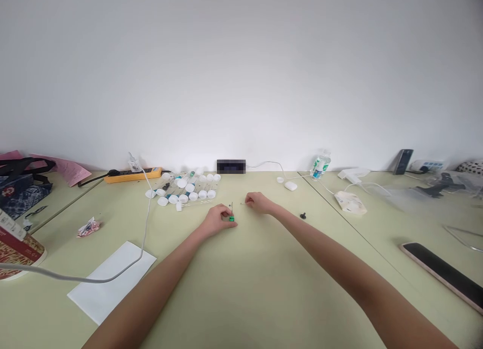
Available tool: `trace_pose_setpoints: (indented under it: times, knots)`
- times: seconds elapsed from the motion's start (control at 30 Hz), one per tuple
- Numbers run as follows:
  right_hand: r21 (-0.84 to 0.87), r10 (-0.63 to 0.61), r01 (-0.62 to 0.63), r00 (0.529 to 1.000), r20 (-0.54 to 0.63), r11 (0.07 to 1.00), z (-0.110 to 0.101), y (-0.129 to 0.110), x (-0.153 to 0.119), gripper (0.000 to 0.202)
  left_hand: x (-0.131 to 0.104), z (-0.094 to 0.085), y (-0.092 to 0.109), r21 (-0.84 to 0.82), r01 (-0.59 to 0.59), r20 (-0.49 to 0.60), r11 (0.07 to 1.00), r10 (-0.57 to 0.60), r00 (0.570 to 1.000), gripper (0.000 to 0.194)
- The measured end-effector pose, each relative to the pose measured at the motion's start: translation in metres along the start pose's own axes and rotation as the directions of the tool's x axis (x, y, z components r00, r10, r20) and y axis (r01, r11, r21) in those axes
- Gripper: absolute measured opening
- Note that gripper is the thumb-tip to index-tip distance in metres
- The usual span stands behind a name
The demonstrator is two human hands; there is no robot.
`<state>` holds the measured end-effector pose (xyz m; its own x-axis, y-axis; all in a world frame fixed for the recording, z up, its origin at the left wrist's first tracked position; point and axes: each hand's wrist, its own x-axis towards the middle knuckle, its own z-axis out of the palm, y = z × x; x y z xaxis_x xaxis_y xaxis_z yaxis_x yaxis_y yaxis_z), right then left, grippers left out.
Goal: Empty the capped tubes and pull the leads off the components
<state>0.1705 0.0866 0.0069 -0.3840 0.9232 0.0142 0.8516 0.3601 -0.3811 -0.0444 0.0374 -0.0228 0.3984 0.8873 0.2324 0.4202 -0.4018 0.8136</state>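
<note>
My left hand [219, 219] grips a small green piece [231, 219] at the table top between thumb and fingers. A thin dark stem stands upright from it, with a tiny dark bit near its tip. To the right, my right hand [258, 203] is closed in a pinch on a thin light rod [243, 203]. Its free end points left toward the stem, with a gap between them. Just beyond my left hand lies a clear tube [198, 203] with a white cap, beside a group of several white-capped tubes [182, 183].
A black knob-like part [303, 215] lies right of my right hand. Behind are a dark box [231, 166], a white earbud case [290, 186] and a clear bottle [320, 165]. A white cable [145, 223] crosses white paper [113, 278] at left; a phone [441, 273] lies right.
</note>
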Motion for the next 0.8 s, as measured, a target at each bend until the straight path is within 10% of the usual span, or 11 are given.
trace_pose_setpoints:
  times: [0.23, 0.8]
  knots:
    - [-0.008, -0.003, 0.003, 1.000, 0.015, 1.000, -0.008, -0.014, 0.008, 0.022, 0.000, -0.016, 0.002, -0.095, -0.031, 0.166, 0.995, 0.047, 0.985, 0.033]
    - [-0.051, -0.003, 0.007, 0.997, 0.081, 0.999, -0.012, -0.019, 0.009, 0.030, 0.001, -0.016, 0.000, -0.133, -0.024, 0.177, 0.991, 0.048, 0.983, 0.031]
